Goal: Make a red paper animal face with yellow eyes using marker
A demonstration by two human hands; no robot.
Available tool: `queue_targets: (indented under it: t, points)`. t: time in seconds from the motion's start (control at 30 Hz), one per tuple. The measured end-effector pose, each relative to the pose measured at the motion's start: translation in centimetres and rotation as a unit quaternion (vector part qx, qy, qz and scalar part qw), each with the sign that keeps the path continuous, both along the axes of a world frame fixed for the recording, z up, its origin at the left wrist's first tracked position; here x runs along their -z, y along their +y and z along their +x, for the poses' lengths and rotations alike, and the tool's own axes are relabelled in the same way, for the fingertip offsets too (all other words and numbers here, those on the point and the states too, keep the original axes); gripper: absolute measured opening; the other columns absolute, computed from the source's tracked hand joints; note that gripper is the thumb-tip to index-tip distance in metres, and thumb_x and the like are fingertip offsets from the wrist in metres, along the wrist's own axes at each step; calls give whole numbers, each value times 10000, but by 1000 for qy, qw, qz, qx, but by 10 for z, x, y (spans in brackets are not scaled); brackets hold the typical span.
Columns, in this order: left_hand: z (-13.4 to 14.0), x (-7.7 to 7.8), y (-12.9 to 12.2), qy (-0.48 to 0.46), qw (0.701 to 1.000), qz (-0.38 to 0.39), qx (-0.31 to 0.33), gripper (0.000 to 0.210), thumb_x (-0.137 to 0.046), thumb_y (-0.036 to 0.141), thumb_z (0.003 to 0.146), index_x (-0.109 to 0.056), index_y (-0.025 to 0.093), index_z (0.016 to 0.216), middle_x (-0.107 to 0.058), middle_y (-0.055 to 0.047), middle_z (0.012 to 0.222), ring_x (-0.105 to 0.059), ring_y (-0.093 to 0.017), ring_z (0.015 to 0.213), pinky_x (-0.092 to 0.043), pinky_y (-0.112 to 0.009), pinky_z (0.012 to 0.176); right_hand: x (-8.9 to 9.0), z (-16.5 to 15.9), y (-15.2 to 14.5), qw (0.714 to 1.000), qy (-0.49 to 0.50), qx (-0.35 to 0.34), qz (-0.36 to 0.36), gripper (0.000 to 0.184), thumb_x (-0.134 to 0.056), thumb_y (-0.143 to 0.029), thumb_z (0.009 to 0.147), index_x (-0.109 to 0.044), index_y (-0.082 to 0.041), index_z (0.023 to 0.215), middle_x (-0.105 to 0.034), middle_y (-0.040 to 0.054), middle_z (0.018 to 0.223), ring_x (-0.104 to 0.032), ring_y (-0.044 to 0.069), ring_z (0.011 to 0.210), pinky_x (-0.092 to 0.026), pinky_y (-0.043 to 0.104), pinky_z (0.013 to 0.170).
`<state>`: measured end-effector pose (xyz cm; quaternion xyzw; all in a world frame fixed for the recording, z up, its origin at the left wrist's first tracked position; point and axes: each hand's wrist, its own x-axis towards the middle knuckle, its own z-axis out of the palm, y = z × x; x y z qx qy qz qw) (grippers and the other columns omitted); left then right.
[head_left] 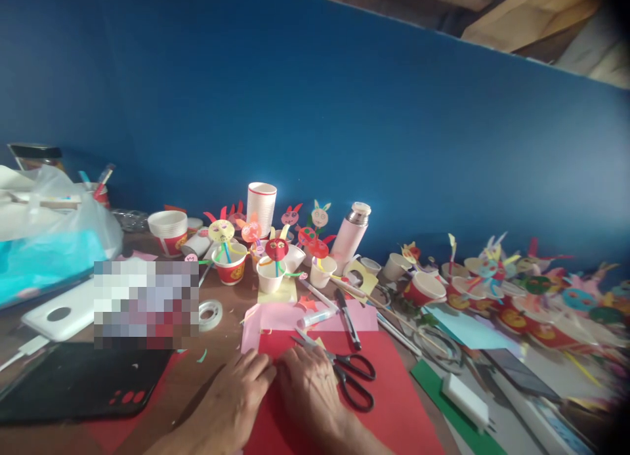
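My left hand (247, 392) and my right hand (308, 383) meet side by side at the left part of a red sheet of paper (394, 396). Fingers of both are curled down and close together; whatever lies between the fingertips is hidden. Scissors with black handles (355, 376) lie on the red sheet against my right hand, their blades pointing up and left. Beneath the red sheet's far edge shows pink paper (367, 315). On it rest a black marker (349, 324) and a clear tube (317, 316).
Paper cups with cut-paper rabbit faces (277, 248) stand behind. A roll of tape (210, 315), a black phone case (83, 379) and a white power bank (63, 314) lie left. More decorated cups (426, 287), a white charger (465, 399) and green paper (426, 379) are right. A pink thermos (348, 238) stands behind.
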<state>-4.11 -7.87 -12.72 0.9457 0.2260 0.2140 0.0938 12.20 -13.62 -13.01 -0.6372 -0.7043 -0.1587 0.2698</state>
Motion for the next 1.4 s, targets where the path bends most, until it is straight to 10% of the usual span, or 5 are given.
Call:
queue_targets:
  t: [0.3,0.77,1.1,1.4]
  points:
    - [2,26,-6,-106,990,87,-26,309,-401,27,805,-628,194,931,-636,-76,1032,-548,-258,957,-436,-391,835,2,1,-3,997,-77,-24,16,149,-570,-115,749,-490,-224,688,-576,-21,626,-535,180,574,-291,324,656]
    - [-5,21,-8,-28,991,130,-32,332,-529,109,778,-623,220,1077,-642,-47,1158,-549,-274,1069,-440,-408,910,-17,4,0,998,-58,-31,5,157,-549,-169,831,-518,-224,687,-590,-30,622,-533,152,575,-301,291,642]
    - [-7,14,-2,-51,991,122,1,374,-536,165,832,-582,252,1193,-641,-44,1131,-571,-258,1036,-456,-363,888,-59,92,-1,996,-18,85,0,158,-507,-188,932,-661,-203,900,-684,32,850,-597,178,802,-332,301,750]
    - [-5,15,-6,-47,990,132,-33,300,-527,219,857,-637,268,1132,-641,-31,1171,-557,-272,1086,-436,-392,930,-45,134,-11,982,-46,170,-73,138,-556,-170,900,-681,-221,922,-712,43,917,-614,210,902,-340,320,801]
